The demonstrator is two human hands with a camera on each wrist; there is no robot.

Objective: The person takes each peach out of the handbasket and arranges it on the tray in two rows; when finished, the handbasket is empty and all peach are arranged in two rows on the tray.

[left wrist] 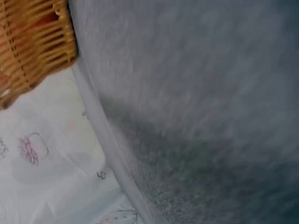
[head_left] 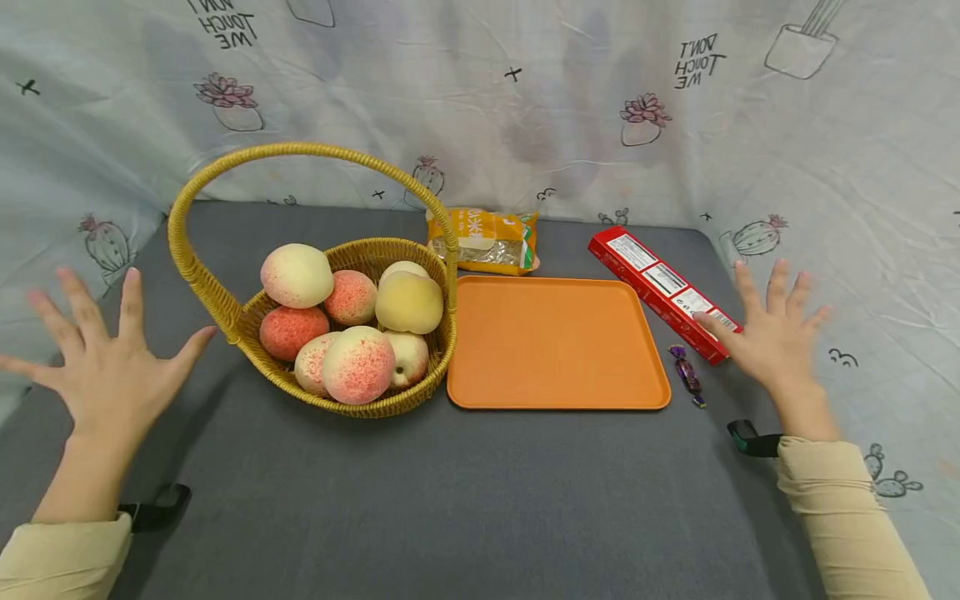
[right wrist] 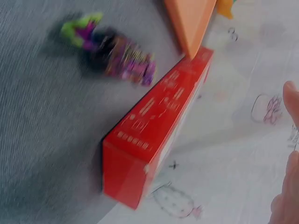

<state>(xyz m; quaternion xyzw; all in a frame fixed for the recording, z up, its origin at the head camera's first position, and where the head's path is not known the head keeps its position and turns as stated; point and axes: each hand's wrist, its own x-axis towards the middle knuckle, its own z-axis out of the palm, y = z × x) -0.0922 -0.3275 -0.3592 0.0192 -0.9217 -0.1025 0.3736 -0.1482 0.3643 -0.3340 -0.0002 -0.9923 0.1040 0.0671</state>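
Observation:
My left hand point(head_left: 112, 367) is held up with its fingers spread, left of a woven basket point(head_left: 405, 408), and holds nothing. Peach-like fruits point(head_left: 358, 367) in white, pink and yellow fill the basket, whose tall handle point(head_left: 300, 150) arches over them. Also spread and holding nothing, my right hand point(head_left: 776, 342) overlaps the near end of a long red box point(head_left: 660, 287) in the head view. A purple wrapped candy point(head_left: 687, 375) lies beside that box. In the right wrist view, part of the right hand point(right wrist: 290, 186) shows at the right edge, apart from the box.
An orange tray point(head_left: 558, 342) lies between the basket and the red box. Behind it sits an orange-and-clear food packet point(head_left: 483, 242). The grey table point(head_left: 465, 500) backs onto a pale curtain point(head_left: 480, 108) printed with cactus drawings.

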